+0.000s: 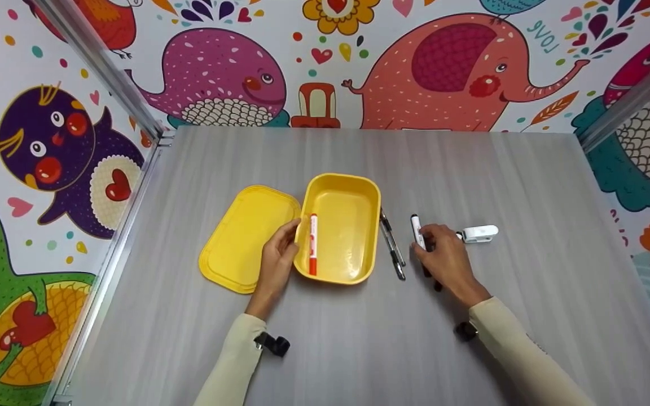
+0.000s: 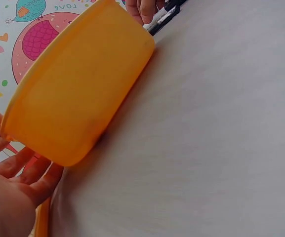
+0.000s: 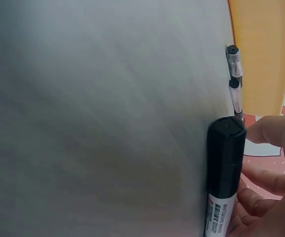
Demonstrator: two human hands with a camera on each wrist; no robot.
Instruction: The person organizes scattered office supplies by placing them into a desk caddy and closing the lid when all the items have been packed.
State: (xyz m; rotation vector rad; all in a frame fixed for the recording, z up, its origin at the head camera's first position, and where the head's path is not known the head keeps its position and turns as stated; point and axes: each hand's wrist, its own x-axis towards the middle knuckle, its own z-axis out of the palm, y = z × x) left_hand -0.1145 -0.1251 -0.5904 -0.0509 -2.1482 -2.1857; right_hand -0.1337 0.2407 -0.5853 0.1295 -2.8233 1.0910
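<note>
A yellow plastic box (image 1: pixel 339 273) stands uncovered on the table, and a white marker with a red cap (image 1: pixel 313 242) lies inside along its left wall. My left hand (image 1: pixel 277 256) grips the box's left side, its fingers against the outer wall in the left wrist view. To the right of the box, my right hand (image 1: pixel 443 256) pinches a black-and-white marker (image 1: pixel 417 228) between thumb and fingers. Another black-capped whiteboard marker (image 3: pixel 224 168) lies under that hand, mostly hidden in the head view. Two black-and-clear pens (image 1: pixel 392 245) lie beside the box's right wall.
The yellow lid (image 1: pixel 246 239) lies flat left of the box, behind the left hand. A white stapler (image 1: pixel 480 233) is just right of the right hand. Patterned panels (image 1: pixel 325 67) and metal posts (image 1: pixel 99 67) border the grey table (image 1: pixel 330 349).
</note>
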